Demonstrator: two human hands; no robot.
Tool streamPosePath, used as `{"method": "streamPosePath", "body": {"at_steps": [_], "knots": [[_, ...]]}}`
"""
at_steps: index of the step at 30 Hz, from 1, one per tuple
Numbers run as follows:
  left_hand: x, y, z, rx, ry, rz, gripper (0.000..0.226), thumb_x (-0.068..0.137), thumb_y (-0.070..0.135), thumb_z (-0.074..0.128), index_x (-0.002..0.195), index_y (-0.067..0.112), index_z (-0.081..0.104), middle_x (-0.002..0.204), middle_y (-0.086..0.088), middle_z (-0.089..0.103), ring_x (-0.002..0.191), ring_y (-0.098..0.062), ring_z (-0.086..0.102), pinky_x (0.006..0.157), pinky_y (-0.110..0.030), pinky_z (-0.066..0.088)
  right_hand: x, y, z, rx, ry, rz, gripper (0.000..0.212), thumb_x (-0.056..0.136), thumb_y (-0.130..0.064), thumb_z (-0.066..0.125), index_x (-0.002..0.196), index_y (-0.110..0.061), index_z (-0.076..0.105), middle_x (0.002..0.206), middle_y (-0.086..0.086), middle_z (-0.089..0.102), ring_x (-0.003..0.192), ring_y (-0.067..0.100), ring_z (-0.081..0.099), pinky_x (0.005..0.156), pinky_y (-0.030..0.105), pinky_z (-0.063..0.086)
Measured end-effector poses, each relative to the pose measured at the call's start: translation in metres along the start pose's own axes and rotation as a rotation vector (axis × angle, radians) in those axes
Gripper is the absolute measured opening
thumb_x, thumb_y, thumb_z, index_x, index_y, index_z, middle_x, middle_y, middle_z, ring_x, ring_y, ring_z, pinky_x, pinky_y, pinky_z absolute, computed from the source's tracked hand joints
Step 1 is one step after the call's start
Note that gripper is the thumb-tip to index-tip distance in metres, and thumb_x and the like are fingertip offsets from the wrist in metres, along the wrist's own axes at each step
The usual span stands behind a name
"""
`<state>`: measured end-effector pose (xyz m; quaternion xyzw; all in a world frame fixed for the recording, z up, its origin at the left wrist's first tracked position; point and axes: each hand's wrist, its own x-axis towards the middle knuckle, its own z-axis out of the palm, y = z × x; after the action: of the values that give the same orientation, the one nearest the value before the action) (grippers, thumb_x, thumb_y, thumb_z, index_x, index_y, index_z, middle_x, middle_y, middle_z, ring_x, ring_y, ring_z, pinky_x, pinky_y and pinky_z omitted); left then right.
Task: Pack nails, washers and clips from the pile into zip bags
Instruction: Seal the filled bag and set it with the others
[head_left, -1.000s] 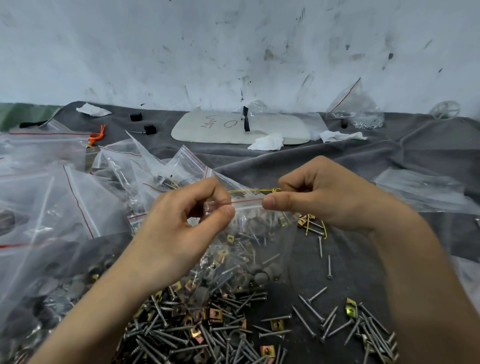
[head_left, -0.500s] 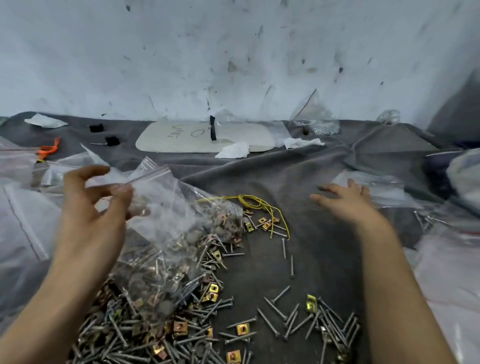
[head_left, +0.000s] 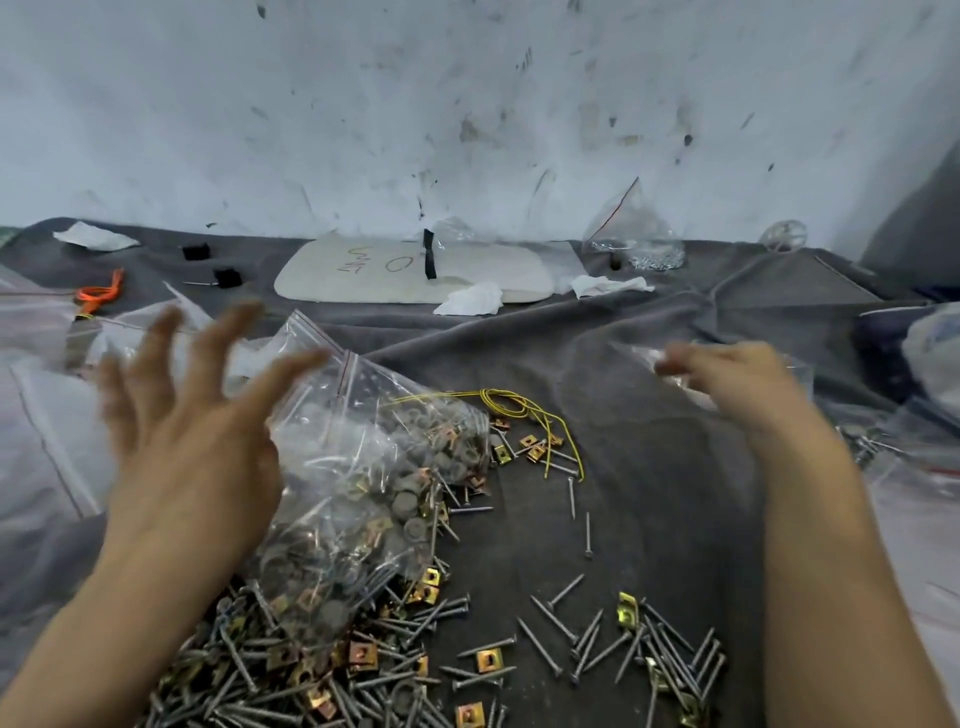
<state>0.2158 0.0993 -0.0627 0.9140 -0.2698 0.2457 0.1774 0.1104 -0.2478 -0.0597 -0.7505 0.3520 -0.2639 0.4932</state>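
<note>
Bare cloth (head_left: 519, 343) beyond zip bag (head_left: 374, 467) top

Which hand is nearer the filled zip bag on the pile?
Left. The left hand, fingers spread, is at the filled zip bag's left edge; the right hand is far off to its right, across the grey cloth.

The bare left hand (head_left: 192, 441) is raised with its back to the camera, its fingers (head_left: 156, 348) straight, spread wide and blurred. The bare right hand (head_left: 727, 374) reaches forward on an outstretched forearm, its blurred fingers pointing leftward.
</note>
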Motion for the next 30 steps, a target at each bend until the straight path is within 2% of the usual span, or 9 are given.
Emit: {"method": "streamPosePath", "body": {"at_steps": [3, 5, 8, 12, 15, 20, 24, 26, 30], "knots": [[0.001, 0.007, -0.003, 0.006, -0.247, 0.092, 0.05, 0.072, -0.013, 0.063, 0.089, 0.032, 0.076, 0.148, 0.002, 0.045, 0.146, -0.033, 0.022, 0.119, -0.061, 0.005, -0.028, -0.046, 0.004, 0.478, -0.257, -0.057, 0.023, 0.086, -0.025, 0.06, 0.077, -0.008, 0.073, 0.081, 0.014, 0.073, 0.071, 0.024, 0.062, 0.061, 0.027, 0.052], [-0.001, 0.013, -0.002, -0.239, -0.287, 0.093, 0.04, 0.082, -0.004, 0.063, 0.085, 0.034, 0.074, 0.133, 0.009, 0.059, 0.134, -0.015, 0.044, 0.12, -0.039, 0.022, -0.044, -0.066, 0.013, 0.712, -0.431, -0.042, 0.028, 0.081, -0.028, 0.056, 0.067, -0.011, 0.074, 0.078, 0.004, 0.073, 0.07, 0.022, 0.069, 0.065, 0.035, 0.059], [-0.004, 0.025, -0.006, -0.715, -0.338, -0.085, 0.027, 0.086, 0.024, 0.067, 0.108, 0.04, 0.065, 0.108, 0.024, 0.07, 0.101, 0.013, 0.061, 0.087, 0.0, 0.04, -0.057, -0.081, 0.032, 0.958, -0.524, 0.042, 0.031, 0.09, -0.021, 0.05, 0.074, -0.007, 0.072, 0.079, 0.003, 0.073, 0.071, 0.02, 0.072, 0.061, 0.035, 0.06], [-0.008, 0.035, -0.002, -1.286, -0.625, -0.405, 0.086, 0.061, 0.046, 0.071, 0.139, 0.016, 0.048, 0.107, 0.005, 0.075, 0.103, -0.005, 0.069, 0.093, -0.019, 0.05, -0.062, -0.085, 0.048, 1.064, -0.513, 0.151, 0.027, 0.094, -0.015, 0.047, 0.082, -0.002, 0.068, 0.078, 0.005, 0.074, 0.071, 0.021, 0.073, 0.054, 0.028, 0.058], [-0.009, 0.035, -0.004, -1.492, -0.667, -0.441, 0.06, 0.059, 0.028, 0.075, 0.113, 0.001, 0.069, 0.101, -0.012, 0.075, 0.093, -0.019, 0.073, 0.08, -0.022, 0.057, -0.063, -0.084, 0.055, 1.068, -0.521, 0.176, 0.036, 0.093, -0.011, 0.048, 0.07, -0.001, 0.072, 0.075, 0.007, 0.073, 0.069, 0.023, 0.073, 0.052, 0.028, 0.057], [-0.007, 0.035, -0.011, -1.546, -0.576, -0.414, 0.02, 0.062, 0.026, 0.071, 0.073, 0.011, 0.079, 0.077, -0.011, 0.075, 0.068, -0.014, 0.073, 0.064, -0.017, 0.056, -0.065, -0.083, 0.058, 0.892, -0.488, 0.134, 0.033, 0.091, -0.015, 0.054, 0.066, -0.008, 0.074, 0.075, 0.004, 0.073, 0.066, 0.017, 0.071, 0.054, 0.026, 0.057], [-0.005, 0.036, -0.016, -1.426, -0.471, -0.377, 0.017, 0.069, 0.024, 0.067, 0.066, 0.01, 0.077, 0.071, -0.01, 0.074, 0.062, -0.015, 0.071, 0.061, -0.017, 0.056, -0.07, -0.085, 0.054, 0.252, -0.244, -0.263, 0.009, 0.081, -0.027, 0.072, 0.074, -0.02, 0.07, 0.074, -0.009, 0.07, 0.075, 0.006, 0.066, 0.072, 0.019, 0.052], [-0.004, 0.036, -0.016, -1.381, -0.436, -0.37, 0.02, 0.069, 0.025, 0.066, 0.062, 0.008, 0.074, 0.067, -0.009, 0.072, 0.057, -0.014, 0.069, 0.059, -0.018, 0.055, -0.085, -0.094, 0.051, 0.099, -0.361, -0.436, 0.013, 0.071, -0.04, 0.077, 0.07, -0.028, 0.071, 0.061, -0.016, 0.066, 0.058, -0.007, 0.057, 0.056, 0.004, 0.04], [-0.004, 0.04, -0.019, -1.295, -0.412, -0.335, 0.028, 0.07, 0.029, 0.064, 0.067, 0.002, 0.067, 0.06, -0.006, 0.068, 0.051, -0.011, 0.064, 0.055, -0.016, 0.053, -0.113, -0.104, 0.061, -0.251, -0.708, -0.491, 0.035, 0.054, -0.054, 0.079, 0.073, -0.026, 0.069, 0.064, -0.013, 0.068, 0.053, -0.005, 0.057, 0.049, 0.009, 0.041]]}}
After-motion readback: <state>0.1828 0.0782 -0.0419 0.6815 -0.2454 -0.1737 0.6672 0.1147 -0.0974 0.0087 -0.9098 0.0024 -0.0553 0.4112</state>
